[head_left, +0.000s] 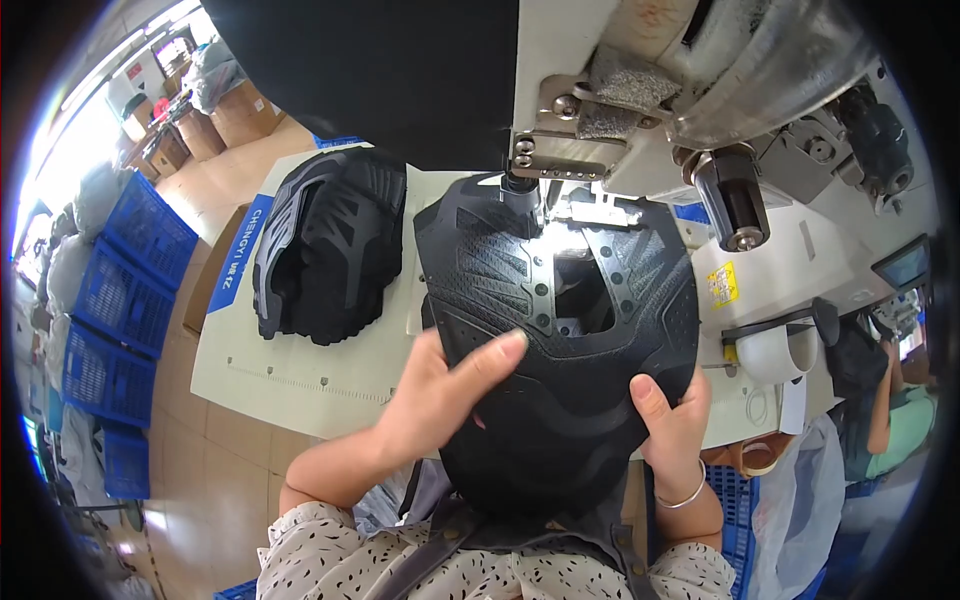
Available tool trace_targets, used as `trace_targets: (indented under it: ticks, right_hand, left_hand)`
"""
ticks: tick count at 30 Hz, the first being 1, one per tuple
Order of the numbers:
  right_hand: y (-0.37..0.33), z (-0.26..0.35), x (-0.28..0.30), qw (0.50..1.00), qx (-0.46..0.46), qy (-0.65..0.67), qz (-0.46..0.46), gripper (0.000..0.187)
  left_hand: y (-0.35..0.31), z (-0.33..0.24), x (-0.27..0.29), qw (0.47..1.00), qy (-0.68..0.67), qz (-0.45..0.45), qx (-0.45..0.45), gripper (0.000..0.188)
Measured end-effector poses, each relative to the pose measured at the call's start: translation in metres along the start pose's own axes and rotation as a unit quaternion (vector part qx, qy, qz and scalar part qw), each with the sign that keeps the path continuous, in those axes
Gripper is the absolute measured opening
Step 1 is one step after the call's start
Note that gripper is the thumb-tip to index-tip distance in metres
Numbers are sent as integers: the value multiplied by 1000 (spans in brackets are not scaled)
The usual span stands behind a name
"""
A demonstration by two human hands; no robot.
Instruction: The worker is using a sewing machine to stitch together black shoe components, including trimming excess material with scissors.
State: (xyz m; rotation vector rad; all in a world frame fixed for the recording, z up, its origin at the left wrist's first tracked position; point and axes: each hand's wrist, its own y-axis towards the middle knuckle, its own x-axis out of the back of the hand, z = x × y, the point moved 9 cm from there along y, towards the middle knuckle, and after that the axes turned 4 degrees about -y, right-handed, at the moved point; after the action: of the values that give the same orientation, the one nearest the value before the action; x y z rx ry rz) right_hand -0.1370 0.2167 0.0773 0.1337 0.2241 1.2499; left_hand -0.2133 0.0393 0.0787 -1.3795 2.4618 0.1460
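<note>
A black shoe upper [560, 420] lies spread under the sewing head, its far end beneath the lit presser foot [547, 215]. Rows of eyelet holes flank the opening in its middle. My left hand [440, 395] grips the upper's left side, thumb on top and the other fingers partly hidden by the hand and edge. On the opposite edge, my right hand [675, 420] pinches the material with its thumb above and its fingers underneath. To the left on the table sits a pile of black shoe uppers [335, 245], apart from both hands.
The sewing machine's bulky head [620, 90] overhangs the pale work table [290, 375]. Blue crates [125, 290] stand along the left side, with cartons [235, 110] farther back. A white cylinder [775, 355] sits at right, and another person [895, 420] is beyond it.
</note>
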Motion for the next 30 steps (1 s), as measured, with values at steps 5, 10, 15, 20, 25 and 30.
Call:
trace_targets:
  ticks: [5, 10, 15, 20, 25, 30]
  right_hand:
    - [1, 6, -8, 999, 32, -14, 12, 31]
    - [23, 0, -10, 999, 24, 36, 4, 27]
    - [40, 1, -12, 998, 35, 53, 7, 24]
    - [54, -2, -16, 996, 25, 83, 11, 21]
    - [52, -10, -33, 990, -89, 68, 82, 17]
    - [47, -10, -39, 992, -76, 75, 74, 14]
  left_hand:
    - [3, -1, 1, 996, 30, -22, -79, 21]
    - [19, -13, -2, 991, 20, -33, -126, 19]
    - [34, -23, 3, 990, 29, -35, -130, 20]
    - [54, -23, 11, 997, 10, -32, -75, 18]
    - [72, -30, 20, 996, -11, -9, -91, 18]
    - [64, -30, 13, 996, -36, 1, -84, 20]
